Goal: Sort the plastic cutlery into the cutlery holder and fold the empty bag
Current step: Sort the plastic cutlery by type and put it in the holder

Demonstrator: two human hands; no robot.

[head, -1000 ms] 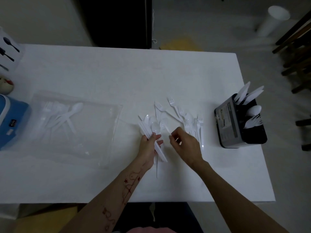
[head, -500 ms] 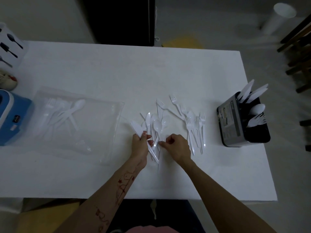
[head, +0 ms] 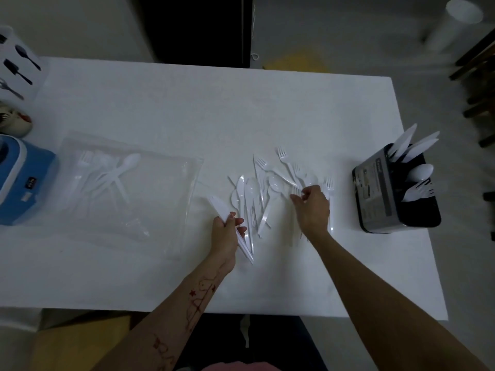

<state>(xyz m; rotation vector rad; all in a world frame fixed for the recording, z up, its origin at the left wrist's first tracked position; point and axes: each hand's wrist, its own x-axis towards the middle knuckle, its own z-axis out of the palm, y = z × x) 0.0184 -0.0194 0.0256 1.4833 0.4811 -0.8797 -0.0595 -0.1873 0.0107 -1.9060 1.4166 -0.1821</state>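
Loose white plastic spoons, forks and knives form a pile on the white table. My left hand grips a bundle of white knives at the pile's left side. My right hand reaches over the forks on the pile's right side, its fingers curled and pinching at a fork. A clear plastic bag with several pieces of cutlery inside lies to the left. The black cutlery holder stands at the right with knives, a spoon and forks in it.
A blue appliance sits at the table's left edge, with a white box printed with utensils and a small round object behind it. Dark chairs and a white cylinder stand on the floor beyond the right side.
My right hand has moved right from the spoons to the forks. My left hand keeps its hold on the knives and has shifted slightly left.
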